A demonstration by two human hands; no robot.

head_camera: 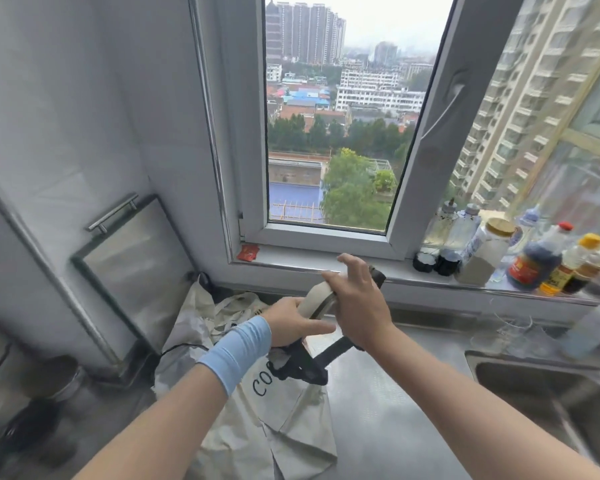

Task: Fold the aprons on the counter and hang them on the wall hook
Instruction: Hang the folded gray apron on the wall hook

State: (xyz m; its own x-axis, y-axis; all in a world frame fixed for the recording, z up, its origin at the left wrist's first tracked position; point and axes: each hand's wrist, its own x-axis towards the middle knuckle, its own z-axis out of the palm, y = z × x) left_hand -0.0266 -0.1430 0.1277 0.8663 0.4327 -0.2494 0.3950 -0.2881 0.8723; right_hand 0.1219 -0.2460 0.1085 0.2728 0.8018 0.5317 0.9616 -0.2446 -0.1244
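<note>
A cream apron (284,420) with black lettering hangs from my hands over the steel counter (395,410). My left hand (295,323), with a blue wrist sleeve, grips the apron's top edge and its bunched black straps (302,365). My right hand (357,299) holds the cream neck band (314,299) just above, fingers partly spread. A black strap runs from under my right wrist down to the bunch. More cream fabric (222,306), apparently another apron, lies crumpled behind near the wall. No wall hook is in view.
A sink (548,393) is set into the counter at the right. Sauce bottles and jars (534,261) line the window sill. A glass board with a metal handle (132,268) leans against the left wall. Pots (49,382) stand at the lower left. The window is open.
</note>
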